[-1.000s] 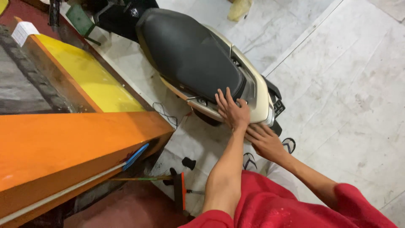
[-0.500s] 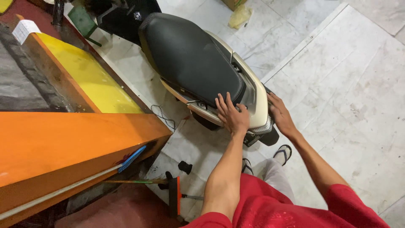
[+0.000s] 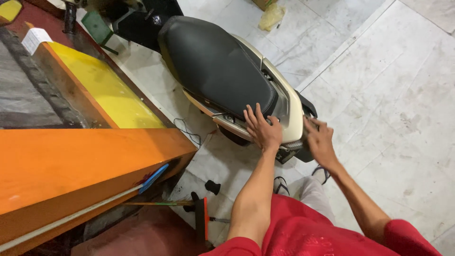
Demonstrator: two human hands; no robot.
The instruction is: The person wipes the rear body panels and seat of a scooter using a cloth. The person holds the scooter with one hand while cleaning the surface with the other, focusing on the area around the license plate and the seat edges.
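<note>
Both hands are on the tail of the scooter (image 3: 265, 90): left hand (image 3: 262, 130) laid flat with fingers spread over the rear edge of the black seat (image 3: 213, 66) and the cream tail panel (image 3: 289, 111), right hand (image 3: 320, 140) open too, fingers splayed against the far rear corner by the dark tail piece. Neither is pinching or gripping anything, just palms and fingertips pressing.

If you're steadying or nudging the back end like this, I'd say keep the palms low on the solid body panel rather than the seat lip, push evenly from both sides so it doesn't twist on its stand, and mind your feet in those sandals (image 3: 280, 185).

Scooter sits on the tiled floor (image 3: 388, 95) just beside the orange and yellow counter (image 3: 85, 161). Its long axis runs diagonally, tail toward the person at lower right, front end pointing away to the upper left.
</note>
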